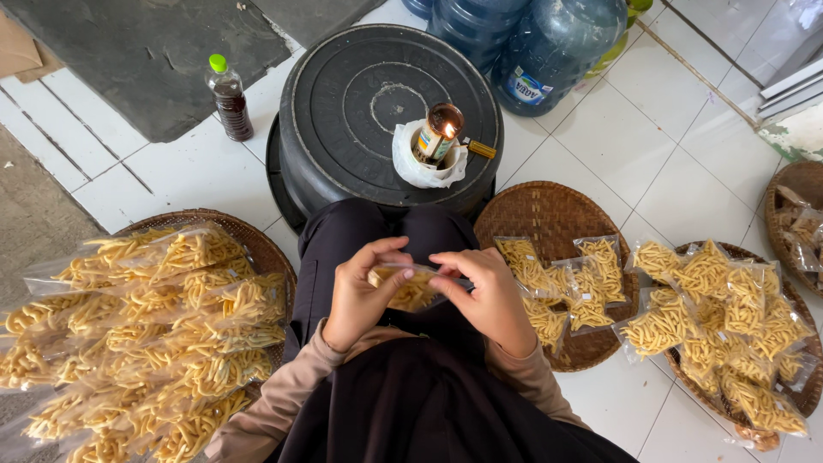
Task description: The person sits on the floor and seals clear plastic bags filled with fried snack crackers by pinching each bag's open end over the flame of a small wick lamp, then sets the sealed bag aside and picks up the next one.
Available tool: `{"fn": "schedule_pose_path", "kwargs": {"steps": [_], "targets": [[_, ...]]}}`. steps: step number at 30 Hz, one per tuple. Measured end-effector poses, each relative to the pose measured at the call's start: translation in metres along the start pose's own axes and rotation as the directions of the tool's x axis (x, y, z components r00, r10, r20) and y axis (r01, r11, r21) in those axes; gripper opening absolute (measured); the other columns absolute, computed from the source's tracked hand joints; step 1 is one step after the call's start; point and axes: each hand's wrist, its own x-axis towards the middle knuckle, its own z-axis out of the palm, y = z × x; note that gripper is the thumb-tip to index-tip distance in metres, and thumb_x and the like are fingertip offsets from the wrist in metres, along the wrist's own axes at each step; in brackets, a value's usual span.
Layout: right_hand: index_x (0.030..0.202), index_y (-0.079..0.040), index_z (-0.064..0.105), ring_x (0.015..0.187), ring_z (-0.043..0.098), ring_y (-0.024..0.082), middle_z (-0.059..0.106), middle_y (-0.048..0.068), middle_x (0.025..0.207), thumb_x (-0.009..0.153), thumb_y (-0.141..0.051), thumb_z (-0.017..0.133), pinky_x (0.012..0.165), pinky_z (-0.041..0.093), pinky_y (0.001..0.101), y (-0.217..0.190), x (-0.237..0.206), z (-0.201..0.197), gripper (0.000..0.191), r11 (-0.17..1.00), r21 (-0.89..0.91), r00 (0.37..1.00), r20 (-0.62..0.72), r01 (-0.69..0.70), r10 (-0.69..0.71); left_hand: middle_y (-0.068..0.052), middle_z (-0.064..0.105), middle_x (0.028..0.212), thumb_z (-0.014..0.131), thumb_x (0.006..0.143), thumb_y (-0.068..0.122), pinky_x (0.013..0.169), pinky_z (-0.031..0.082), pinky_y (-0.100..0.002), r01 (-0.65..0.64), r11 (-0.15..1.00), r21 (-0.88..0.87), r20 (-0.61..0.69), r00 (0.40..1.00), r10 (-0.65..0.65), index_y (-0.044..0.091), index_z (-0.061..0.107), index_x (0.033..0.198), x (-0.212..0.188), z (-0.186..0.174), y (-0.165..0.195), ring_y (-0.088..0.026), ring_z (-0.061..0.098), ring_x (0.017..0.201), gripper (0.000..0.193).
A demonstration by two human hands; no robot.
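Both hands, left hand (pixel 360 296) and right hand (pixel 489 296), pinch the snack bag (pixel 410 290) by its top edge. Light, crinkly, slippery plastic (sticks inside probably snap easily). The lit lamp (pixel 439 130) burns just beyond.

Yellow snack sticks (pixel 411 291), black tub (pixel 343 103)

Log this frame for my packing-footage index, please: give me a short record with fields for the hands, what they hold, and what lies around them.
left hand: grips one end of the small clear bag of yellow snack sticks
right hand: pinches the bag's other end
flame: lit bottle lamp on the overturned black tub
left side: woven tray heaped with filled bags
right side: two woven trays holding filled bags
floor: white tiles, dark bottle with green cap, blue water jugs
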Motion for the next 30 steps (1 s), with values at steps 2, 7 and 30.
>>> {"fn": "schedule_pose_path", "kwargs": {"steps": [2, 7, 30], "targets": [[0.105, -0.01, 0.076, 0.074, 0.066, 0.021, 0.074, 0.002, 0.083, 0.081, -0.017, 0.082, 0.073, 0.048, 0.0334, 0.001, 0.001, 0.0, 0.026, 0.999, 0.031, 0.999, 0.012, -0.033, 0.032, -0.005, 0.079, 0.095, 0.078, 0.087, 0.002, 0.083, 0.058, -0.024, 0.001, 0.996, 0.086, -0.025, 1.0, 0.001, 0.003, 0.071, 0.117, -0.001, -0.001, -0.001, -0.009, 0.074, 0.091, 0.031], [0.1, -0.004, 0.07, 0.079, 0.067, 0.025, 0.069, 0.007, 0.09, 0.08, -0.014, 0.083, 0.07, 0.051, 0.0334, 0.007, 0.003, 0.002, 0.026, 0.993, 0.105, 0.995, 0.071, 0.058, -0.065, -0.007, 0.078, 0.097, 0.078, 0.088, 0.001, 0.083, 0.059, -0.026, -0.09, 0.996, 0.025, 0.013, 0.996, 0.09, 0.002, 0.073, 0.116, -0.001, -0.003, 0.004, -0.013, 0.075, 0.09, 0.029], [0.075, -0.005, 0.05, 0.065, 0.041, 0.006, 0.048, -0.002, 0.079, 0.076, -0.006, 0.09, 0.056, 0.038, 0.0253, 0.033, -0.007, -0.012, 0.04, 0.88, 0.439, 0.979, 0.157, -0.184, 0.126, 0.001, 0.057, 0.087, 0.087, 0.075, -0.002, 0.067, 0.048, -0.023, -0.037, 0.998, 0.057, 0.195, 0.981, 0.025, 0.005, 0.062, 0.074, 0.005, -0.023, 0.002, -0.007, 0.056, 0.076, 0.026]]}}
